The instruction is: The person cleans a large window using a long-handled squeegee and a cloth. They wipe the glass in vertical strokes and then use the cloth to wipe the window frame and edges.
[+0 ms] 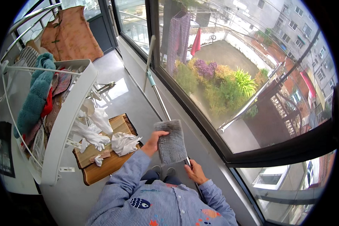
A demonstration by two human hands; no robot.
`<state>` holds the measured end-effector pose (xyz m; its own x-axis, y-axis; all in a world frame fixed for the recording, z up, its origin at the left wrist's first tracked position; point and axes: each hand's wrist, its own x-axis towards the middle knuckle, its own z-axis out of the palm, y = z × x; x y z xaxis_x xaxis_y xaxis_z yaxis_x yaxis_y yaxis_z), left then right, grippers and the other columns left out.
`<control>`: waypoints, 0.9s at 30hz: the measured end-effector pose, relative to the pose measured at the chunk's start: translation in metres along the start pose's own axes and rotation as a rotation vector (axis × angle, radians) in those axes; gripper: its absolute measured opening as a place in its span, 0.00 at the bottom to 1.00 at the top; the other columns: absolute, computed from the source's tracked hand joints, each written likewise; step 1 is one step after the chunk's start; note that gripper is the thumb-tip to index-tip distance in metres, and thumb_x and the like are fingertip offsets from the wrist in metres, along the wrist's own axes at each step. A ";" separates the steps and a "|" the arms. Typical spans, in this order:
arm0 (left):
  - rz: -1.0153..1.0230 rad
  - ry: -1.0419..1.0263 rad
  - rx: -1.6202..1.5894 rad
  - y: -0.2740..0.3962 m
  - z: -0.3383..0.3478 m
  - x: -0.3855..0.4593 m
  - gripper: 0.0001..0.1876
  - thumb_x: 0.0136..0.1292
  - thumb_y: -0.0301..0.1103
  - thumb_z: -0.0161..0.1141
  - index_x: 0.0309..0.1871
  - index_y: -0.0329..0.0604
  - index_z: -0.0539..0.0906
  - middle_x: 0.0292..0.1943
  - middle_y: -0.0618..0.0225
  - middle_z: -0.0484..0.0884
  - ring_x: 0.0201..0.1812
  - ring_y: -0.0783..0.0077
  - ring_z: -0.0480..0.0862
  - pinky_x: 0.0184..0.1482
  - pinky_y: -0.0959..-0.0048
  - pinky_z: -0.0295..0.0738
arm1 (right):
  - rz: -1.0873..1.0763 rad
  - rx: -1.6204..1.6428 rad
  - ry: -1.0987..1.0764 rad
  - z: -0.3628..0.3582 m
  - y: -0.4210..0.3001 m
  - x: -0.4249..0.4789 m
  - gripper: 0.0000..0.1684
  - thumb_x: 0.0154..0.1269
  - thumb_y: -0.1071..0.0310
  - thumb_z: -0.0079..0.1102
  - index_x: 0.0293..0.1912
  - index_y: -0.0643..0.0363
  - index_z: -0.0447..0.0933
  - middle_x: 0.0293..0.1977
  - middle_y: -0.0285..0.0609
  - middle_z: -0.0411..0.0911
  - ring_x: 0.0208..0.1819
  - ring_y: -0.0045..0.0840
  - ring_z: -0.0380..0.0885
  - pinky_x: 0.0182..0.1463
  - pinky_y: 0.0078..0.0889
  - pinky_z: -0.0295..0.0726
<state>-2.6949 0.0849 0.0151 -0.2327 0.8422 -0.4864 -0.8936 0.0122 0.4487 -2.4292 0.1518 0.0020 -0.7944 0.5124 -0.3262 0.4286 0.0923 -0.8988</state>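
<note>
My left hand [154, 142] grips the left edge of a grey plush cleaning pad [173, 142], thumb on its face. My right hand [196, 172] is closed around a dark part of a pole just below the pad. A silver metal pole [161, 103] runs up and away beyond the pad to a pale green joint and a long, narrow pale head [149, 60] against the wall under the window. The pad covers part of the pole, so I cannot tell whether both pole parts are one piece.
At the left, a white drying rack [65, 113] holds a teal plush cloth [35, 96] and clothes. White gloves [89, 134] hang above a wooden stool or table top [101, 169] with a crumpled white cloth [125, 143]. A large window [214, 141] borders my right.
</note>
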 end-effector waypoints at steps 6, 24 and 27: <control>0.041 0.141 -0.084 0.008 -0.077 -0.030 0.18 0.54 0.27 0.50 0.48 0.30 0.76 0.44 0.53 0.81 0.46 0.54 0.81 0.54 0.58 0.74 | -0.050 -0.154 0.172 0.010 -0.003 0.023 0.16 0.59 0.62 0.58 0.39 0.64 0.69 0.20 0.46 0.70 0.23 0.33 0.71 0.27 0.35 0.68; 0.017 0.230 -0.024 0.069 -0.169 -0.088 0.17 0.52 0.28 0.53 0.45 0.33 0.79 0.42 0.56 0.82 0.44 0.55 0.82 0.52 0.59 0.75 | 0.134 0.335 0.394 0.099 -0.019 0.002 0.11 0.63 0.65 0.56 0.38 0.64 0.70 0.17 0.32 0.68 0.15 0.13 0.66 0.17 0.18 0.63; 0.003 0.239 0.034 0.068 -0.180 -0.082 0.17 0.52 0.28 0.53 0.45 0.33 0.79 0.42 0.56 0.82 0.44 0.55 0.82 0.52 0.59 0.75 | 0.187 0.415 0.437 0.115 -0.029 -0.029 0.10 0.62 0.68 0.55 0.40 0.65 0.71 0.18 0.31 0.68 0.14 0.11 0.65 0.15 0.16 0.63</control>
<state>-2.8054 -0.0807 -0.0492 -0.3233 0.6910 -0.6465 -0.8802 0.0313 0.4736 -2.4674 0.0363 0.0038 -0.4356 0.7973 -0.4179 0.2710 -0.3266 -0.9055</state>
